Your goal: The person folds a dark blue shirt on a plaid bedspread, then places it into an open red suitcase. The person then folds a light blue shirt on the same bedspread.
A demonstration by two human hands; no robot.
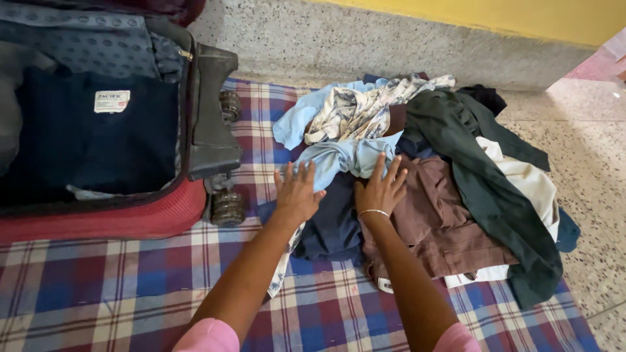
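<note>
Head view: with the left hand (297,190) and right hand (381,189) laid flat and unclenched on the light blue shirt (345,156), neighbouring clothes (456,195) could be dragged off the blanket (130,287), tangled sleeves being the likely cause.

one label in view: small rectangular fabric label (111,101), upper left of frame, sewn flat on the dark navy lining inside the open suitcase (130,218). off-white ground, thin red border, red print at the top and fainter dark lines under it. sits level, slightly left of the lining's centre, well clear of the red shell edge below. no other packages, signs or screens visible
</note>
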